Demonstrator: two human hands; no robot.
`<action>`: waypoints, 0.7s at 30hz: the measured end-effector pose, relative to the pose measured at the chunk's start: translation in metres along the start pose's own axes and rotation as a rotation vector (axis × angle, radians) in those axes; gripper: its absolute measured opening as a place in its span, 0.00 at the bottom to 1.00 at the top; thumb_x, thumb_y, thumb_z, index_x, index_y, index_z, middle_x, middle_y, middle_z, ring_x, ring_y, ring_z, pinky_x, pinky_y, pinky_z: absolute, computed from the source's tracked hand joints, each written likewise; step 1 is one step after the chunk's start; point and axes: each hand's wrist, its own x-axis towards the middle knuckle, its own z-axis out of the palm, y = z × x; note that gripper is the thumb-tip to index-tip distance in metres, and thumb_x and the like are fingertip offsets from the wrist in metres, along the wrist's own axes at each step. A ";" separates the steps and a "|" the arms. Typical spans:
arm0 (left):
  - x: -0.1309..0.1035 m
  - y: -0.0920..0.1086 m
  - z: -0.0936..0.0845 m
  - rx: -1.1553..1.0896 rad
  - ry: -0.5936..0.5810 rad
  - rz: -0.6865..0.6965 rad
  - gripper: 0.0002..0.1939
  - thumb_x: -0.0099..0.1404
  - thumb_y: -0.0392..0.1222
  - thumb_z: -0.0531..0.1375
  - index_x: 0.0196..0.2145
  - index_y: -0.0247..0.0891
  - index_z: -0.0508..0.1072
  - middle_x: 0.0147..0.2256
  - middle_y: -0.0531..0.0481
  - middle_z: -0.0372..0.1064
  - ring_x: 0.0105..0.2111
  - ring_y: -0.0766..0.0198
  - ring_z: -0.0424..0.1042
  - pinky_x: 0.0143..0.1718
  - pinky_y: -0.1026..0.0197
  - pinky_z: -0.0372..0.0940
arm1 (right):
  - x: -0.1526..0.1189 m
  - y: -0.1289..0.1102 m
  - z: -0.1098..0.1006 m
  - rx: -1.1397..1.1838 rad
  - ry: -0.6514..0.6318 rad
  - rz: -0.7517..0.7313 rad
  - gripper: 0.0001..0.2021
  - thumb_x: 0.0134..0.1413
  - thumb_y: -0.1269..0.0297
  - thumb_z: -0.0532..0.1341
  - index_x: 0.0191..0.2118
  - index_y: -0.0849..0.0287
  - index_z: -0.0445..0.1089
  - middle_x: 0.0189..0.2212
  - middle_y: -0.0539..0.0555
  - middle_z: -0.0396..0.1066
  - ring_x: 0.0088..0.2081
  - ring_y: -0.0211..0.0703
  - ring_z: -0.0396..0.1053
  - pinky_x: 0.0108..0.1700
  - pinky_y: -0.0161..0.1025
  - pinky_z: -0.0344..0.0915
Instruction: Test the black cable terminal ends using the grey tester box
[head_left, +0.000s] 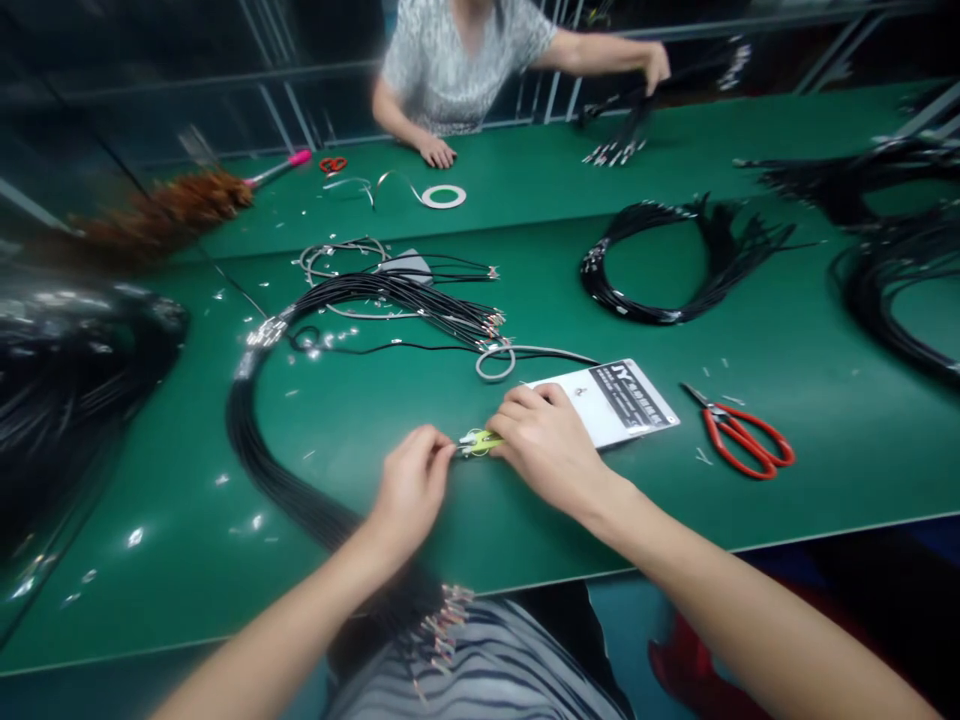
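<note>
My right hand [546, 440] is closed around a small yellow-green hand tool [487, 441]; its pale metal head points left, and its exact kind is hard to make out. Thumb and finger of my left hand [411, 488] pinch a thin dark cable end [457, 450] right at that head. A thick bundle of black cables [251, 430] curves around to the left of my hands, and its stripped ends hang over the table edge by my lap. Partly under my right hand lies a white box [600, 408] with a printed label and a grey cord.
Red-handled pliers [742, 432] lie to the right. Coiled black cable bundles [656, 315] rest further back and right. More loose cables [450, 310], a tape roll [443, 196], red scissors [333, 164] and a brown duster [172, 205] sit behind. Opposite, a co-worker [465, 70] holds cables.
</note>
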 end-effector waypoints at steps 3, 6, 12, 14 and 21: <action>0.002 0.000 0.002 0.021 -0.003 0.003 0.08 0.69 0.35 0.55 0.31 0.38 0.69 0.29 0.52 0.67 0.30 0.63 0.68 0.34 0.63 0.61 | -0.001 0.000 0.002 0.008 0.034 -0.004 0.08 0.59 0.67 0.64 0.28 0.58 0.70 0.30 0.52 0.75 0.41 0.46 0.64 0.46 0.45 0.48; 0.002 0.001 0.004 0.025 -0.007 0.003 0.08 0.69 0.35 0.54 0.31 0.38 0.68 0.29 0.51 0.67 0.30 0.63 0.68 0.34 0.63 0.61 | -0.001 0.000 0.003 0.004 0.048 -0.001 0.08 0.59 0.68 0.63 0.28 0.58 0.69 0.29 0.51 0.75 0.41 0.46 0.64 0.46 0.46 0.48; 0.003 0.000 0.007 0.026 -0.022 -0.013 0.09 0.70 0.37 0.53 0.31 0.38 0.68 0.30 0.51 0.68 0.31 0.63 0.68 0.34 0.62 0.62 | -0.003 0.000 0.003 0.003 0.051 0.008 0.07 0.59 0.68 0.62 0.29 0.58 0.69 0.31 0.52 0.76 0.41 0.47 0.65 0.46 0.48 0.48; 0.003 -0.001 0.008 0.022 -0.019 -0.018 0.09 0.70 0.37 0.54 0.31 0.38 0.68 0.30 0.51 0.68 0.30 0.63 0.68 0.34 0.62 0.62 | -0.003 -0.002 0.003 0.001 0.044 0.012 0.06 0.58 0.68 0.63 0.30 0.58 0.70 0.32 0.53 0.76 0.42 0.48 0.65 0.46 0.48 0.48; 0.003 -0.003 0.009 -0.015 -0.026 -0.062 0.08 0.69 0.38 0.54 0.30 0.38 0.68 0.29 0.52 0.69 0.30 0.63 0.70 0.32 0.64 0.61 | -0.014 -0.003 -0.009 0.045 0.100 0.027 0.06 0.59 0.64 0.64 0.41 0.59 0.71 0.43 0.57 0.76 0.50 0.53 0.66 0.52 0.52 0.49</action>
